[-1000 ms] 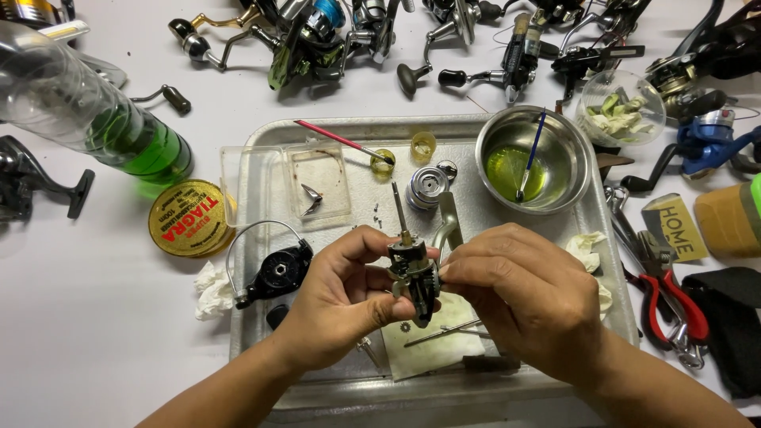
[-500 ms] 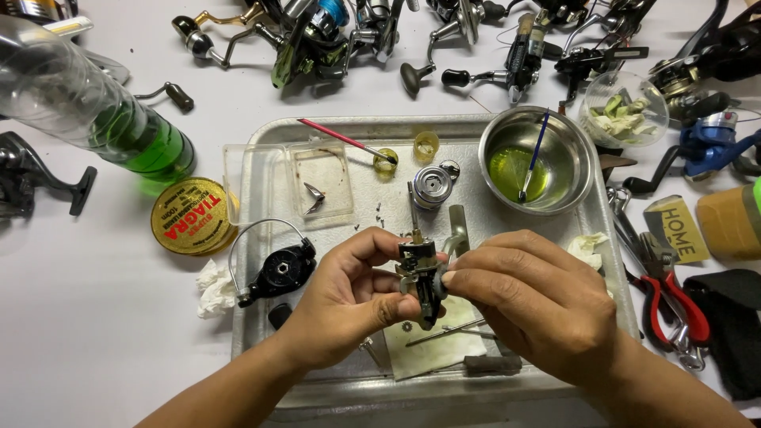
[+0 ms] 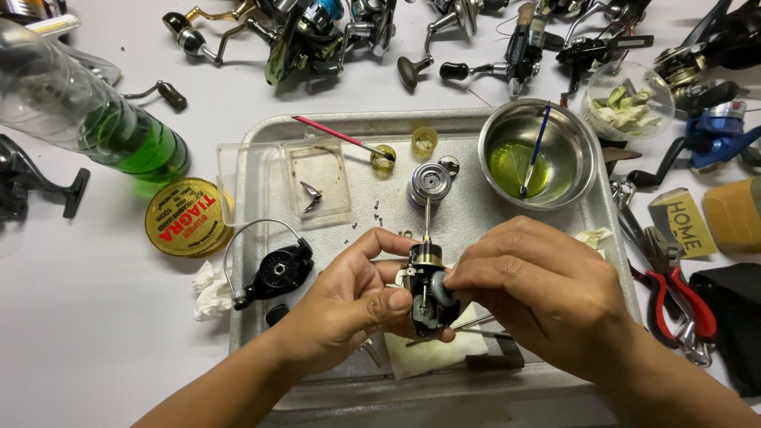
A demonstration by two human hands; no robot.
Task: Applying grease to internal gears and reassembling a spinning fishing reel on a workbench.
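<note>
Right fingertips (image 3: 464,279) pinching small grey part (image 3: 441,293) at side of black reel body (image 3: 426,295); left hand (image 3: 349,305) gripping body w/ thumb & fingers, held above metal tray (image 3: 261,143). Prob. seating part; next needs steady alignment.

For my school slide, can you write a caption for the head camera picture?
Both hands, left and right, hold a black fishing reel body over a metal tray.

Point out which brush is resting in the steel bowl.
The blue-handled brush, leaning on the steel bowl rim with its tip in the yellow-green liquid. The red-handled brush instead lies across the clear plastic box, reaching a small yellow cup.
</note>
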